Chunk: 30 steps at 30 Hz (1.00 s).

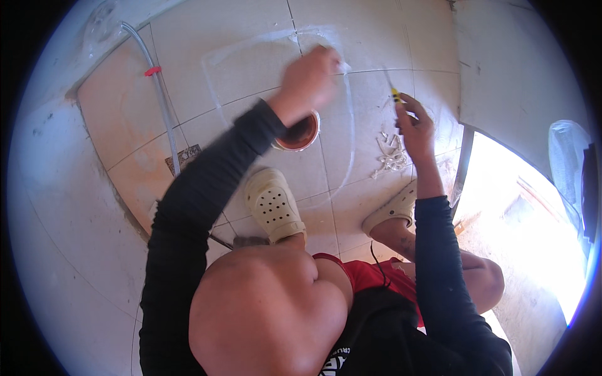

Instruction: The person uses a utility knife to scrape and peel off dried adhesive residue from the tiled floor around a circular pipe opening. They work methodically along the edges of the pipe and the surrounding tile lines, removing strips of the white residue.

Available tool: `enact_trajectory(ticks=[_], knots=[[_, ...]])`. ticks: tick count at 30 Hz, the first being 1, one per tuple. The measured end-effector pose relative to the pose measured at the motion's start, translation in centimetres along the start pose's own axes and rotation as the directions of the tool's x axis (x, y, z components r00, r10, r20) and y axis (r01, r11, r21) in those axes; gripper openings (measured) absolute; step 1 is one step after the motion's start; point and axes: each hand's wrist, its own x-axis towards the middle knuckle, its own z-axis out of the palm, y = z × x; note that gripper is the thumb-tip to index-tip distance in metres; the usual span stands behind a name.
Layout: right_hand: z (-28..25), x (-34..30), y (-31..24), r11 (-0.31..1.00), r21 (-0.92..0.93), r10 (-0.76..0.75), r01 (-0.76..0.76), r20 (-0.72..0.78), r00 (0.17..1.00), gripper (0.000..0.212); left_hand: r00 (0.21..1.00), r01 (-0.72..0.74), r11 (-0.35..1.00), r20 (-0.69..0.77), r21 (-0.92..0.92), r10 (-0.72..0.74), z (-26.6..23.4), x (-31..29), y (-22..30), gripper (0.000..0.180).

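My left hand [310, 81], smeared by motion, is closed above the floor just beyond the round pipe opening [300, 134]. A small white scrap [343, 67] shows at its fingertips. The opening has a reddish-brown inside and a pale rim, and my wrist covers part of it. Over on the right, my right hand [417, 128] grips a utility knife [396, 95] with a yellow and black handle, its thin blade pointing away from me. Below that hand lies a heap of stringy whitish scraps [391, 155]. A whitish outline [350, 125] on the tiles runs around the opening.
A clear hose [164, 106] with a red clamp [152, 71] runs down the left side to a square floor drain [183, 158]. My feet in beige clogs [274, 202] stand near the opening. A bright doorway [501, 200] and a plastic sheet [567, 163] are at the right.
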Motion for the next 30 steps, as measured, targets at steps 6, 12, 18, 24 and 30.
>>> enact_trajectory(ticks=[6, 12, 18, 24, 30], knots=[[-4.3, -0.2, 0.8, 0.998, 0.034, 0.064, -0.059, -0.151, 0.987, 0.037, 0.921, 0.06, 0.904, 0.373, -0.423, 0.114, 6.1, -7.0, 10.3, 0.026], [-4.2, 0.4, 1.7, 1.0, 0.002, 0.01, -0.01, -0.096, 0.995, 0.037, 0.772, -0.006, 0.981, 0.623, -0.196, 0.129, 6.8, -11.1, 8.8, 0.019], [-1.8, -0.1, 2.6, 0.987, -0.163, 0.001, 0.0, 0.009, 1.0, 0.041, 0.911, 0.174, 0.967, 0.403, -0.186, -0.086, 2.5, -8.9, 5.4, 0.02], [0.5, -1.1, 1.8, 0.987, -0.148, -0.043, 0.058, 0.108, 0.993, 0.035, 0.967, 0.19, 0.981, -0.178, 0.028, -0.182, -1.4, -4.4, 0.2, 0.02], [6.6, 0.2, -2.4, 0.937, -0.152, -0.297, 0.315, 0.128, 0.946, 0.034, 0.939, 0.179, 0.898, -0.344, 0.402, -0.033, -5.0, 1.0, -5.8, 0.013]])
